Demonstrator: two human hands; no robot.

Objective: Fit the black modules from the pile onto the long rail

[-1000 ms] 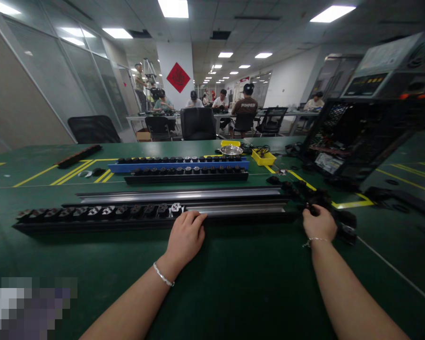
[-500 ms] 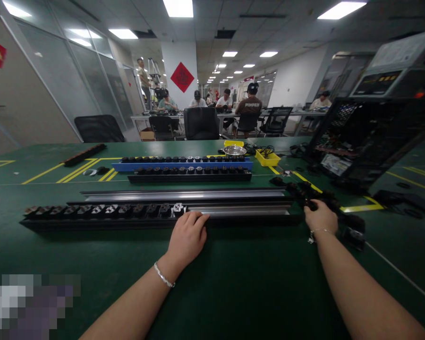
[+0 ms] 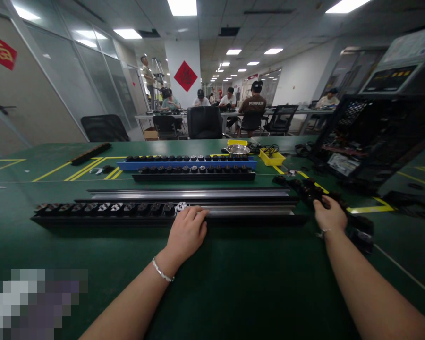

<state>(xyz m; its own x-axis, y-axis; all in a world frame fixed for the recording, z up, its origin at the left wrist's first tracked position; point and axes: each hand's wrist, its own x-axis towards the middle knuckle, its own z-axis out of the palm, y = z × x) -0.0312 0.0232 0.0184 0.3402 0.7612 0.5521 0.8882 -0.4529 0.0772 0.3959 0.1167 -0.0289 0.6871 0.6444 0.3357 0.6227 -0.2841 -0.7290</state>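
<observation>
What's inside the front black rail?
Left part: a row of small blocks. Right part: a silvery strip. Whatever sits under the left hand is covered, so I can't tell.

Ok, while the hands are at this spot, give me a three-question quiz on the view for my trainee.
1. Multiple choice: which hand is at the pile of dark parts? A) left B) right C) neither
2. True or false: the blue rail has no parts along it.
3. Fill in: the row of parts on the nearest black rail sits toward the rail's ___ end, as the camera sees it.

Key:
1. B, the right hand.
2. False; a row of dark parts runs along it.
3. Left; the left hand is by the pale piece at the row's other end.
</observation>
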